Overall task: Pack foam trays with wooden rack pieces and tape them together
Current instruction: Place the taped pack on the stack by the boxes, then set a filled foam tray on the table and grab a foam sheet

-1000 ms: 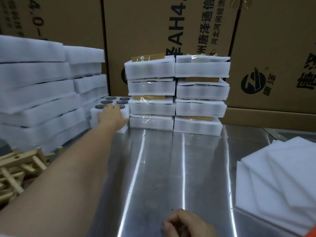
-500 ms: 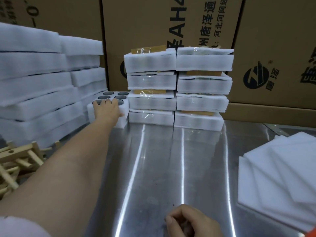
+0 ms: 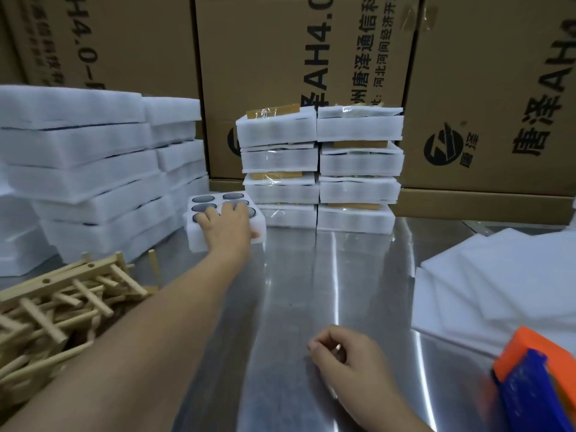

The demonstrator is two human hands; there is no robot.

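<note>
The fingers of the left hand are spread over the top of a white foam tray. The thumb is pressed against the tray's near side, so it is grasped from above. The tray lies flat on the table, far out at arm's reach. Its round holes are turned upward, in three rows of two. Its long axis appears to run away from the person, toward the back wall of boxes.

The right hand is rested on the table close to the body. Its fingers are curled in against the thumb, and nothing is seen in them.

Just right of the tray, touching it, taped packs are stacked in two columns of four (clear tape glints on their fronts). To the left, plain foam tray stacks are piled high. In front of these, a loose heap of wooden rack pieces is spread at the table's left edge. At the right, flat foam sheets are fanned out. Near them an orange and blue tape dispenser is seen, blurred.

The table is of bright, reflective metal. The back is closed off by large cardboard boxes printed with black lettering.
</note>
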